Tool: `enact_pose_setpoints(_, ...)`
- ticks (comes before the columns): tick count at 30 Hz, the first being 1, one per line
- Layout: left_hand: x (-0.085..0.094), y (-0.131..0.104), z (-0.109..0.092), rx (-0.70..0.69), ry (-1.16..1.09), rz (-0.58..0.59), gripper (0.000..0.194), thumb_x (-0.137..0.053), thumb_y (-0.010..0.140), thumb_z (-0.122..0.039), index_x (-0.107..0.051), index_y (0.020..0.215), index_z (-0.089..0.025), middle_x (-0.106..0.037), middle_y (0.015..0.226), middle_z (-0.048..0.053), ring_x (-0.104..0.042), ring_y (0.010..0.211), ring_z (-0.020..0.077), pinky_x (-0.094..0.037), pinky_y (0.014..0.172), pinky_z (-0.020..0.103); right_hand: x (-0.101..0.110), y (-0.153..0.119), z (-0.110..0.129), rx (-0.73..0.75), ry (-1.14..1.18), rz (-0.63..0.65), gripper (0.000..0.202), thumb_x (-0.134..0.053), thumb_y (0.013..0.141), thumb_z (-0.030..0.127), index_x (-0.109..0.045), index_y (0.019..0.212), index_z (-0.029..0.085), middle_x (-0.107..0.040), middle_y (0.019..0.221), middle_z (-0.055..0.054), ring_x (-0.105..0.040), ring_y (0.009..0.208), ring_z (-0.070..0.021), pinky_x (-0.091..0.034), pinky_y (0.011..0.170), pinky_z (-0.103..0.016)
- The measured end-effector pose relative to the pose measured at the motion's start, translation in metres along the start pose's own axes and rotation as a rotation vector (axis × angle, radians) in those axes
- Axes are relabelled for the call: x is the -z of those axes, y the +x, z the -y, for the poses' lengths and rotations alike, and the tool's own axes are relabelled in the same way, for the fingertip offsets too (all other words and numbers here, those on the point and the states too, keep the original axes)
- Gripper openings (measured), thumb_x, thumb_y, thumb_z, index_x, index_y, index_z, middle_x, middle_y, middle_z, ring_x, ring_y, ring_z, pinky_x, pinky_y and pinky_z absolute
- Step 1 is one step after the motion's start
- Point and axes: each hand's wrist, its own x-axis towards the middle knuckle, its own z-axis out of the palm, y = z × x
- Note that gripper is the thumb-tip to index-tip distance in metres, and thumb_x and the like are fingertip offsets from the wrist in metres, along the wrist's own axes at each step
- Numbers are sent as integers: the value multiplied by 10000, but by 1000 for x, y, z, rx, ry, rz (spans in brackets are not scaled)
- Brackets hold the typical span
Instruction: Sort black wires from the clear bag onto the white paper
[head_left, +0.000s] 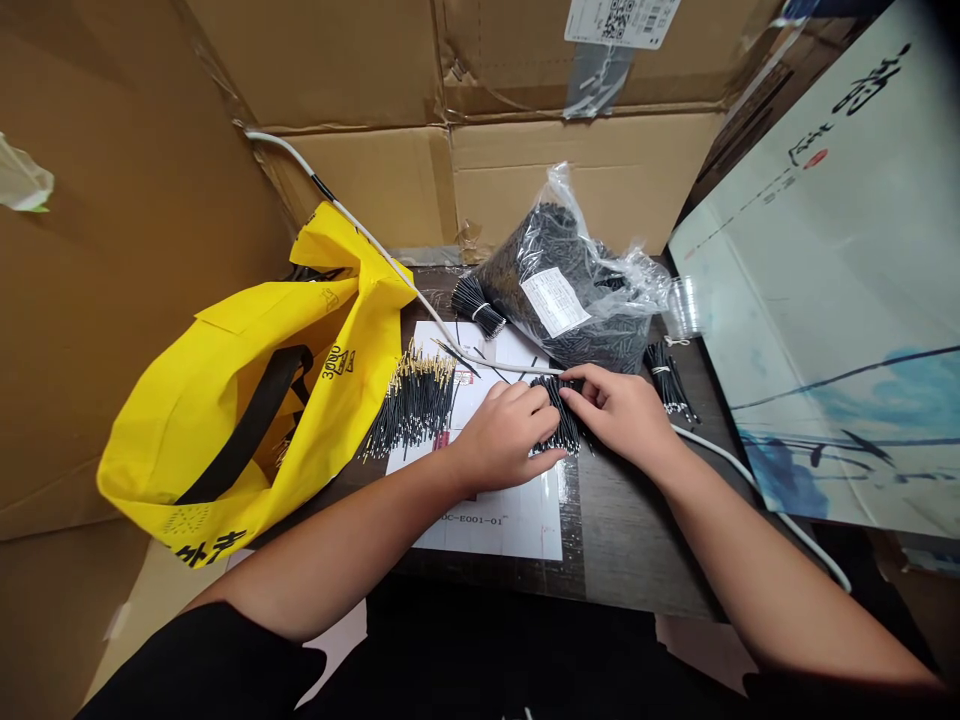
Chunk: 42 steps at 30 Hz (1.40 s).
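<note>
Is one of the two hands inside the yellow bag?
No, the left hand and right hand are both at the black wires, to the right of the yellow bag.

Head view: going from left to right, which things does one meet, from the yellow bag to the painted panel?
Yellow bag → spread of gold-tipped black wires → left hand → right hand → tied black bundle → painted panel.

"C-E001-01" on white paper (517, 512)
</note>
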Motion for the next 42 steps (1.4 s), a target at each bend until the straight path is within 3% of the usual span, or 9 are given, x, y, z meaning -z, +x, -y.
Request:
enact_pose_setpoints(11,0,0,0,12,-11,10,298,-640,905,-468,-550,822,-196,-576,933,42,-495,871,219,-357,768,362,1,1,-2,18,20,-4,259,-593,930,414,-713,1086,246,-643,674,28,-585,612,-137,-365,621,-270)
enact_pose_setpoints(19,2,1,-1,20,-44,6,322,-634,900,-479,-531,797,-193,-565,923,39,-490,862,212,-361,770,361,1,1,-3,12,59,-9,298,-586,937,413,-694,1153,239,-615,677,33,-574,630,-136,-373,640,-272)
enact_pose_setpoints(25,5,2,-2,77,-59,-11,272,-582,923,-382,-502,754,-186,-550,879,42,-485,833,205,-359,760,360,3,0,-4,22,69,8,319,-610,927,422,-692,1169,231,-608,675,35,-574,632,-134,-382,645,-275)
enact_pose_setpoints(42,5,2,-1,87,-53,37,270,-616,910,-403,-519,777,-189,-548,906,33,-479,856,204,-360,778,356,2,0,-7,23,64,-10,226,-619,924,421,-666,1029,226,-587,645,49,-548,593,-117,-365,621,-260)
